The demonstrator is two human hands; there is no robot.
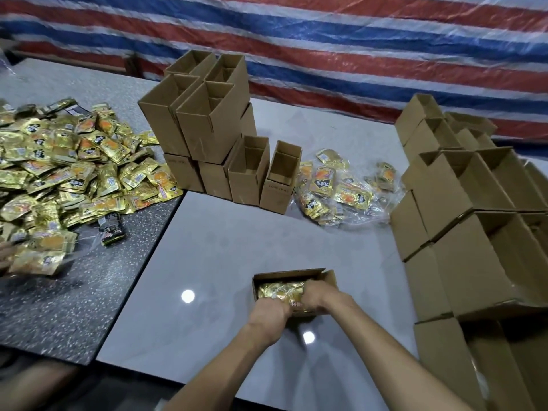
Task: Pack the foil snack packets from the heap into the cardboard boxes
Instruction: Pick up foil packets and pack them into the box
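Striped red, white and blue sheeting (355,40) hangs behind the grey desk (237,232). The left grip (269,317) and right grip (314,295) both curl their fingers onto the foil packets (278,290) inside a small open box (329,277). The heap (59,173) lies well to the left of the left grip, empty boxes (207,129) stand beyond both grips, and stacked boxes (474,218) rise right of the right grip.

Single head-worn view, angled forward and down, close over the table (225,250), wide-angle
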